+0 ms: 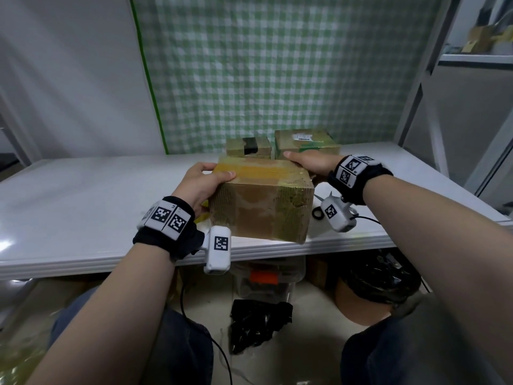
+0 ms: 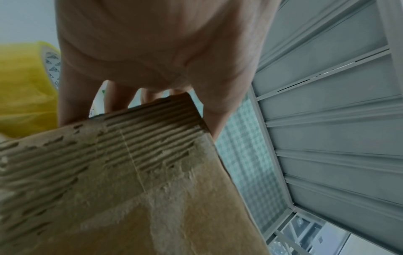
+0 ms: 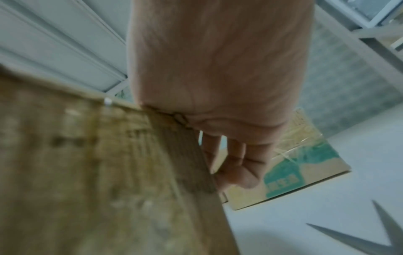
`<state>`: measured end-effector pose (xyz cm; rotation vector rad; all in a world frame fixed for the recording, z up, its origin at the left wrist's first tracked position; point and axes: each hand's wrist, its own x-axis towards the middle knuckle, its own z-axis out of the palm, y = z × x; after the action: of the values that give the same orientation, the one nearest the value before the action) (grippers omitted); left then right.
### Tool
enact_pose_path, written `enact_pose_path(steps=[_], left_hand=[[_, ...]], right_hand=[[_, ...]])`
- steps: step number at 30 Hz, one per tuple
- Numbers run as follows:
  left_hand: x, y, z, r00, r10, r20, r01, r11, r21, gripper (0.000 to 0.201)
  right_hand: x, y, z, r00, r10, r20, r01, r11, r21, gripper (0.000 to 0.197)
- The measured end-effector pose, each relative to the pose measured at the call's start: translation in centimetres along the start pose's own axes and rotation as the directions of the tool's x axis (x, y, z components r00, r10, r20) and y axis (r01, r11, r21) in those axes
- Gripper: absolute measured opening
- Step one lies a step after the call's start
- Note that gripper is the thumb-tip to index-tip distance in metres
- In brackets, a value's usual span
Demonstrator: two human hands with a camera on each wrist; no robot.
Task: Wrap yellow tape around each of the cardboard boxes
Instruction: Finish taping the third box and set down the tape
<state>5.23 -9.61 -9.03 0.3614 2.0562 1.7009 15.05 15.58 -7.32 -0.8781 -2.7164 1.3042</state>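
A worn cardboard box (image 1: 261,201) with yellow tape across its top sits near the table's front edge. My left hand (image 1: 202,180) grips its left top corner, thumb on top, fingers down the left side (image 2: 117,101). My right hand (image 1: 311,165) holds the box's right far side, thumb on the top edge, fingers (image 3: 235,163) curled behind it. A yellow tape roll (image 2: 24,86) lies just left of the box; in the head view only a sliver (image 1: 204,215) shows. Two more boxes stand behind: a small one with black tape (image 1: 248,147) and a larger one with green print (image 1: 306,143).
Scissors (image 3: 370,238) lie on the white table (image 1: 83,207) right of the held box, handles (image 1: 317,213) near my right wrist. A green checked cloth (image 1: 277,65) hangs behind. Metal shelving (image 1: 458,107) stands at right. Bags and bins sit under the table.
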Motion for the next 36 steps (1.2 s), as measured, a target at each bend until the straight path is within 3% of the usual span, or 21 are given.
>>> enact_pose_path(steps=[6, 8, 11, 13, 17, 21, 23, 27, 31, 34, 36], left_hand=[[0.2, -0.1, -0.1, 1.000, -0.002, -0.012, 0.002, 1.000, -0.003, 0.051], [0.3, -0.1, 0.1, 1.000, -0.006, -0.014, 0.005, 1.000, -0.013, 0.048], [0.3, -0.1, 0.6, 0.999, 0.020, -0.038, -0.021, 1.000, -0.020, 0.041], [0.3, 0.0, 0.7, 0.995, 0.072, -0.070, -0.072, 0.997, 0.006, 0.039], [0.3, 0.3, 0.1, 0.978, 0.149, -0.147, -0.149, 0.989, 0.011, 0.038], [0.1, 0.4, -0.7, 0.962, 0.195, -0.192, -0.188, 0.981, 0.056, 0.054], [-0.2, 0.0, -0.7, 0.967, 0.195, -0.165, -0.176, 0.976, 0.125, 0.060], [-0.5, -1.0, -0.5, 0.990, 0.131, -0.053, -0.101, 0.917, 0.386, 0.089], [-0.2, -1.1, -0.5, 0.994, 0.111, -0.024, -0.093, 0.915, 0.392, 0.083], [-0.1, -1.0, -0.4, 0.995, 0.102, -0.018, -0.088, 0.919, 0.385, 0.080], [-0.1, -1.0, -0.5, 0.994, 0.106, -0.011, -0.092, 0.912, 0.401, 0.078]], right_hand=[[-0.2, 0.3, -0.2, 0.986, -0.007, -0.169, 0.005, 1.000, -0.018, 0.061], [-1.1, 0.4, -0.3, 0.983, 0.001, -0.186, -0.011, 0.999, -0.051, 0.067], [-3.0, -0.1, 0.0, 0.985, 0.050, -0.163, -0.030, 0.992, 0.120, 0.073], [-4.5, -1.1, 0.0, 0.982, 0.006, -0.190, 0.035, 0.976, 0.214, 0.068], [-7.3, -3.3, 0.0, 0.951, -0.124, -0.282, 0.184, 0.963, 0.197, 0.051], [-8.8, -3.4, 1.3, 0.905, -0.237, -0.354, 0.256, 0.967, 0.008, 0.045], [-9.1, -2.8, 2.6, 0.917, -0.257, -0.305, 0.244, 0.966, -0.081, 0.042], [-9.4, -1.9, 4.6, 0.927, -0.279, -0.253, 0.183, 0.920, -0.346, 0.026], [-9.0, -2.2, 6.1, 0.946, -0.289, -0.148, 0.139, 0.772, -0.620, 0.062], [-7.7, -2.1, 7.5, 0.978, -0.210, 0.001, 0.162, 0.750, -0.641, 0.077], [-6.7, -2.1, 7.5, 0.987, -0.158, 0.033, 0.141, 0.743, -0.654, 0.082]])
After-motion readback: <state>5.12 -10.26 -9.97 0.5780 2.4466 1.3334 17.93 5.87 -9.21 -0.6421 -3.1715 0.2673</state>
